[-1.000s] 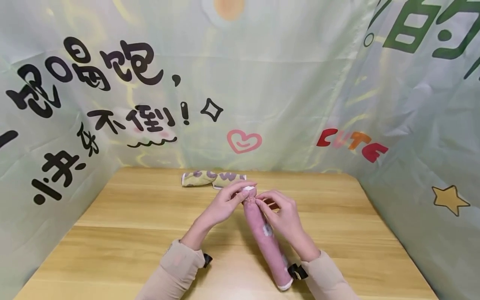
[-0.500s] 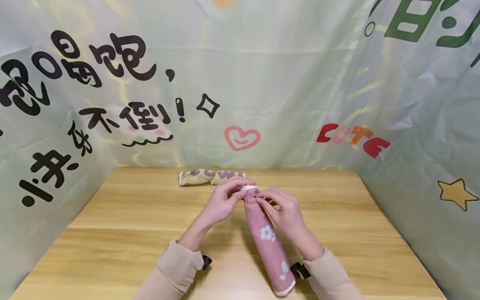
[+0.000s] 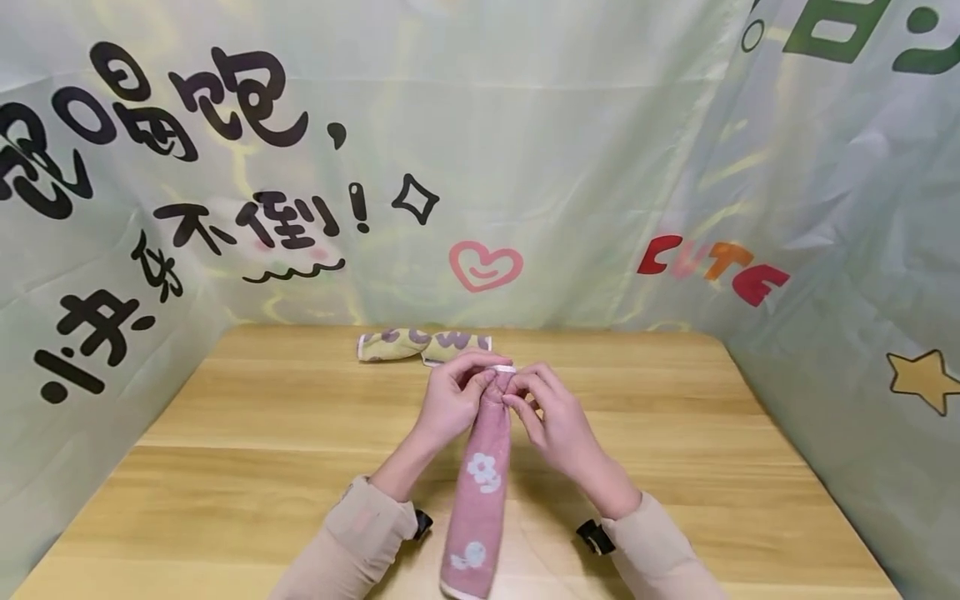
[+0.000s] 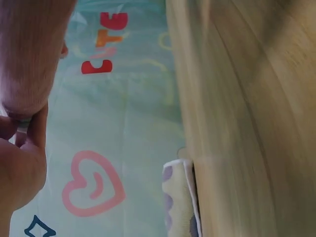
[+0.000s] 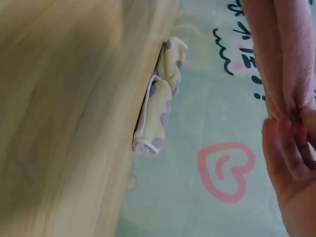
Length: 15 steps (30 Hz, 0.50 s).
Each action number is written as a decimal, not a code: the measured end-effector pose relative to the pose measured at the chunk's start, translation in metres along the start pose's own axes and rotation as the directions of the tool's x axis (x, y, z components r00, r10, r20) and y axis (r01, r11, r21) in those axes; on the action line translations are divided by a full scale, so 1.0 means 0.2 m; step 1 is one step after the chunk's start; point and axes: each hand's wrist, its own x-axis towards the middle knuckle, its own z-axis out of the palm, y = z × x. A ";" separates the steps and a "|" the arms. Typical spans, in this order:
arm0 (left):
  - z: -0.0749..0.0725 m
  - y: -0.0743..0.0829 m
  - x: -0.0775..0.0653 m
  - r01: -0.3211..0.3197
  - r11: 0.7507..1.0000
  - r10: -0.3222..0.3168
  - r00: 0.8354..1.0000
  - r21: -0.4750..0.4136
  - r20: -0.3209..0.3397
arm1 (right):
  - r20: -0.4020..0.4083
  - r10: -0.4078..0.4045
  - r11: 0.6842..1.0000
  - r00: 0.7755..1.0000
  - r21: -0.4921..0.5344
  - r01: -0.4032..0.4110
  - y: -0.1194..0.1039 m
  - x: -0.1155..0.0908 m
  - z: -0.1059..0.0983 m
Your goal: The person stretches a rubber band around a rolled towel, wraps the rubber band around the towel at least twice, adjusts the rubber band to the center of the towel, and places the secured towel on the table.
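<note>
Pinching pink cloth (image 3: pixel 480 510) w/ both hands (image 3: pixel 453 402) (image 3: pixel 561 427)

Left fingers (image 4: pixel 39 127) pinch pink roll (image 4: pixel 32 54); patterned cloth (image 4: pixel 177 205) on table (image 4: pixel 247 158).

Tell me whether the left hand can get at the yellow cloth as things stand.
Probably yes, but only once freed: the left hand holds the far end of the pink cloth. The yellow cloth lies beyond it on the table, with nothing visible blocking the way.
</note>
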 end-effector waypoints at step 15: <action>-0.02 0.01 0.00 0.110 0.987 -0.106 0.994 0.116 -0.034 | 0.218 0.218 0.962 0.951 0.117 -0.248 0.00 -0.02 -0.04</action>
